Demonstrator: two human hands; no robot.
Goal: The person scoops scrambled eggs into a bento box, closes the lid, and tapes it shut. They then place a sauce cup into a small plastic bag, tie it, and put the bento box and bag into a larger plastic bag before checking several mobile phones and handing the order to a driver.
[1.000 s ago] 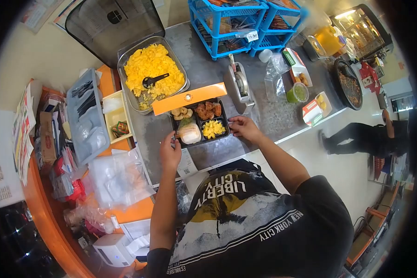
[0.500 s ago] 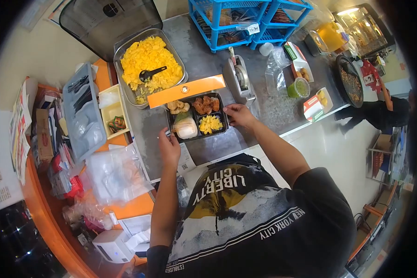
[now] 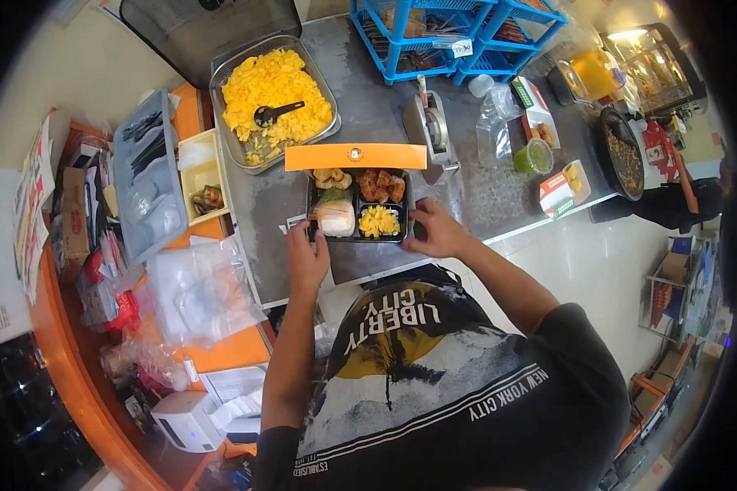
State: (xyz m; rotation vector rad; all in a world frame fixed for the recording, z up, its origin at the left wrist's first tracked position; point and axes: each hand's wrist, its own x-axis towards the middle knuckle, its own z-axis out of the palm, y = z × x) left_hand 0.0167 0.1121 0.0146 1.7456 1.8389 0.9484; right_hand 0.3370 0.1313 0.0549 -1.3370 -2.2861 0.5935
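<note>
While your shirt (image 3: 467,393) fills the view at six o'clock, the open box (image 3: 364,240) lies on the counter (image 3: 487,209) ahead of you at twelve. Your left hand (image 3: 309,260) is at its seven o'clock corner, fingers partly bent; whether they grip the rim, I cannot tell. Your right hand (image 3: 439,231) is at its four o'clock side, thumb and forefinger parted.

In the box you have rice (image 3: 336,222) at seven, egg (image 3: 378,222) at five, chicken (image 3: 382,186) at one and pale pieces (image 3: 332,177) at eleven. Along its twelve o'clock edge runs an orange flap (image 3: 355,157).

Taking the box as your dial's centre, you have a tape dispenser (image 3: 431,129) between one and two, and a tray (image 3: 313,139) of more egg at eleven, a black scoop (image 3: 279,113) lying in it. Your bags (image 3: 195,293) are at eight, a yellow bin (image 3: 223,176) at nine. Farther off, a blue rack (image 3: 394,61) stands at one and a green cup (image 3: 534,157) between two and three. Farthest, at three, another person (image 3: 663,200) is beyond the counter.
</note>
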